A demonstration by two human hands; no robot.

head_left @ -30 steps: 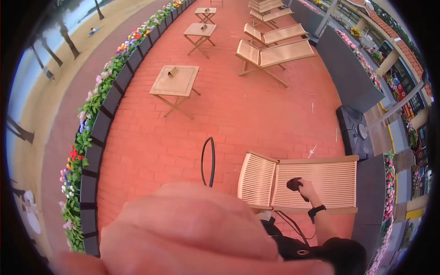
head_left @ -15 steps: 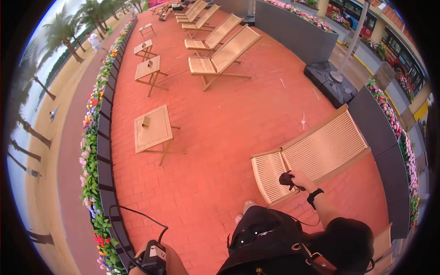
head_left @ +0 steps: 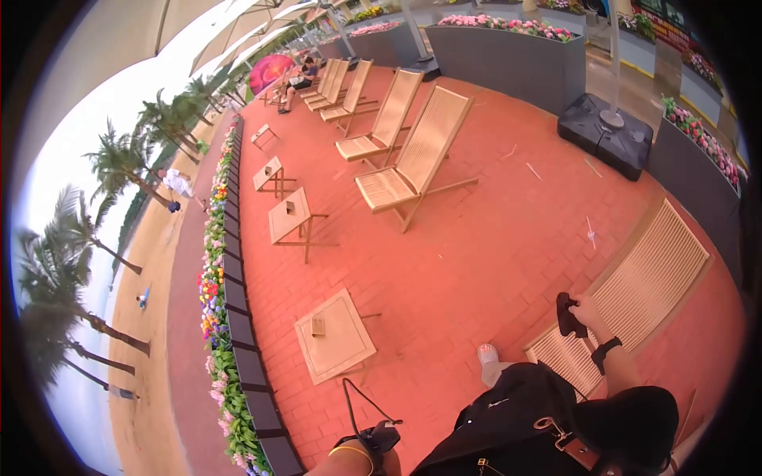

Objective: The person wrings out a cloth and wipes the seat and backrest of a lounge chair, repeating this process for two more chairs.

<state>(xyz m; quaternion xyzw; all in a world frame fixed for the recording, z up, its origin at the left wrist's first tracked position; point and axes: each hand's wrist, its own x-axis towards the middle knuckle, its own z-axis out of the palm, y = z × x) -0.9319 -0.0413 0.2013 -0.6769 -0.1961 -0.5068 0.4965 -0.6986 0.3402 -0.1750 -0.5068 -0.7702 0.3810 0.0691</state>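
Note:
At the right, my right hand (head_left: 588,311) is closed around a small dark item (head_left: 569,317), possibly cloth, above the slatted wooden lounge chair (head_left: 647,278). A black band circles that wrist. Low in the view, my left forearm (head_left: 349,460) has a thin yellow band, beside a black device (head_left: 384,436) with a looped cord. The left fingers are hidden, so their grip is unclear. A black bag (head_left: 508,420) hangs at my front. Nearest to the left arm is a small wooden table (head_left: 333,337) with a little stand (head_left: 318,327) on it.
More lounge chairs (head_left: 417,155) and small tables (head_left: 292,216) line the red brick floor. Flower planters (head_left: 508,67) border both sides. A black parasol base (head_left: 607,135) stands at right. One person (head_left: 302,79) sits far back; another (head_left: 176,182) is on the path by the beach.
The view has tilted up and turned, showing more sky and parasols. My right hand and the dark item appear farther right, now over the chair's near side. The left device sits lower and farther right.

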